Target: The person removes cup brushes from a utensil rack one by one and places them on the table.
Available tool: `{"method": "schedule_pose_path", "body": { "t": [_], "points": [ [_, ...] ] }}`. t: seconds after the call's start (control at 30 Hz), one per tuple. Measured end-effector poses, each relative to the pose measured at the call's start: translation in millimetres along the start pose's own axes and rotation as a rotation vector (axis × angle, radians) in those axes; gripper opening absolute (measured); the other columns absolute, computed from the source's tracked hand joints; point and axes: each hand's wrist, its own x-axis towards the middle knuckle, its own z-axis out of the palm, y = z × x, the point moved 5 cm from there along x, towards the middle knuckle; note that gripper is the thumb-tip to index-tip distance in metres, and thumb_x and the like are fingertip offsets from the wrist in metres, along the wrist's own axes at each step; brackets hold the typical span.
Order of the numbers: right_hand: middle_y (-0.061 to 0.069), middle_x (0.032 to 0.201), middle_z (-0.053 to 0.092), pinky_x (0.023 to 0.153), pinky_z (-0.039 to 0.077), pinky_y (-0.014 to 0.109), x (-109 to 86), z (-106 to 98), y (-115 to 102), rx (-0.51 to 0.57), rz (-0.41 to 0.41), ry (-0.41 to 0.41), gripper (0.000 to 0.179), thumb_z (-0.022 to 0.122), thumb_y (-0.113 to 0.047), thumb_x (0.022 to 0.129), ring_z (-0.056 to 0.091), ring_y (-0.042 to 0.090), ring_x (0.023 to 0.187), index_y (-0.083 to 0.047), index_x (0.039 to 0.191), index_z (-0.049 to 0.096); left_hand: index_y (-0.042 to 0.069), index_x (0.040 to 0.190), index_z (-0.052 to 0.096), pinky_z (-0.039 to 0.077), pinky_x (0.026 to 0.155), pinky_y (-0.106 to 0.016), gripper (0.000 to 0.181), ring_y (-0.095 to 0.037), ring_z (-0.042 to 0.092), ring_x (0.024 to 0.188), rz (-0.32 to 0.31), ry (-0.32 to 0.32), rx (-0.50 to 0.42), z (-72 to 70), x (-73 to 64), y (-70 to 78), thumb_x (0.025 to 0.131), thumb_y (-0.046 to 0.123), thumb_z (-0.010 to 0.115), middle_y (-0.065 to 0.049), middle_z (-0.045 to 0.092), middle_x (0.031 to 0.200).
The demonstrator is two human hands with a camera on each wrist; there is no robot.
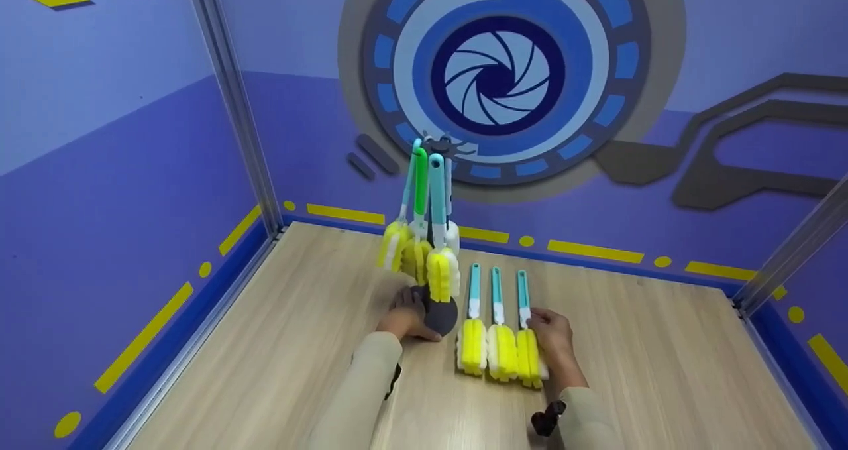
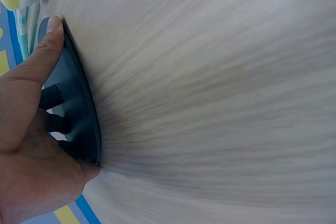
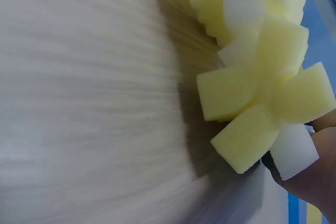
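My left hand [image 1: 404, 314] grips the round dark base [image 1: 442, 314] of a stand, thumb at its rim in the left wrist view. From the top of the stand [image 1: 440, 146] hang several sponge brushes, one with a green handle [image 1: 421, 181], another with a light blue one [image 1: 437, 201]. Right of the base, three blue-handled sponge brushes lie side by side: left brush [image 1: 473, 347], middle brush [image 1: 502, 350], right brush [image 1: 528, 354]. My right hand [image 1: 555, 334] pinches the right brush by its neck. Its yellow and white sponge head [image 3: 244, 137] hides most of that hand in the right wrist view.
The wooden tabletop [image 1: 278, 357] stretches around both hands. A patterned blue and purple back wall [image 1: 298, 132] stands close behind the stand, with a metal corner post [image 1: 232, 92] at the left. Another metal post [image 1: 792, 254] rises at the right.
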Motion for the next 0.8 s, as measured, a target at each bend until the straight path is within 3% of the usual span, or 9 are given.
{"method": "schedule_pose_path", "body": {
  "t": [0.3, 0.57, 0.8],
  "points": [
    [0.027, 0.138, 0.053, 0.106, 0.045, 0.050, 3.9, -1, -2, -0.025, 0.015, -0.001, 0.041, 0.052, -0.011, 0.105, 0.054, 0.038, 0.122, 0.004, 0.144, 0.050, -0.011, 0.157, 0.016, 0.018, 0.124, -0.045, 0.116, -0.040, 0.013, 0.154, 0.015, 0.005, -0.015, -3.3, -1.5, 0.3, 0.084, 0.052, 0.080, -0.030, 0.012, 0.164],
    [0.030, 0.133, 0.056, 0.097, 0.050, 0.045, 7.9, -3, -6, -0.027, -0.017, -0.031, 0.042, 0.056, -0.009, 0.102, 0.057, 0.037, 0.116, 0.009, 0.140, 0.052, -0.010, 0.158, 0.014, 0.018, 0.124, -0.046, 0.114, -0.041, 0.009, 0.154, 0.015, -0.020, 0.033, -3.9, -3.2, 1.1, 0.086, 0.053, 0.077, -0.030, 0.009, 0.164],
    [0.030, 0.128, 0.058, 0.100, 0.048, 0.050, 9.2, -9, -16, -0.157, 0.002, -0.037, 0.040, 0.055, -0.008, 0.100, 0.057, 0.038, 0.113, 0.010, 0.136, 0.054, -0.009, 0.158, 0.018, 0.018, 0.124, -0.046, 0.113, -0.040, 0.013, 0.154, 0.007, -0.020, 0.051, 0.5, 2.8, 0.5, 0.085, 0.055, 0.077, -0.029, 0.013, 0.164]
  ]
}}
